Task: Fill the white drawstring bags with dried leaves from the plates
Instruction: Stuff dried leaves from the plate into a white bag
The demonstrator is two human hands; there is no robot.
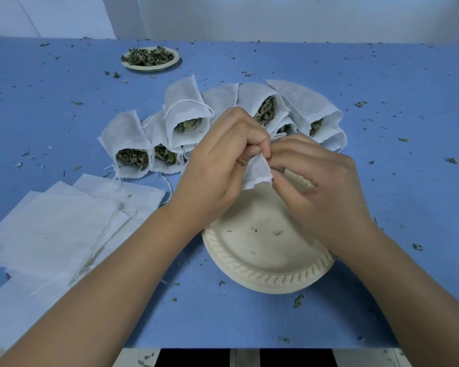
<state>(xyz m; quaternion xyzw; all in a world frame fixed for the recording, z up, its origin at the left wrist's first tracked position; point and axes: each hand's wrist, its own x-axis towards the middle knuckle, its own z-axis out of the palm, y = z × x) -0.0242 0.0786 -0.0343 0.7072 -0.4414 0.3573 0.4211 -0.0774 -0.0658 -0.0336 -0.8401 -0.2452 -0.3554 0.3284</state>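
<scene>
My left hand (217,165) and my right hand (316,181) meet above a cream plate (263,274), both pinching one white drawstring bag (257,172) by its rim. The bag hangs between the fingers, mostly hidden by them. The plate beneath holds only a few crumbs of leaf. Behind my hands lies a fan of several filled bags (186,112), their mouths showing dried leaves. A second plate (151,59) heaped with dried leaves sits far back on the table.
A stack of flat, unfilled white bags (51,229) lies at the left front. Leaf crumbs are scattered over the blue table (382,88). The table's near edge runs along the bottom of the view.
</scene>
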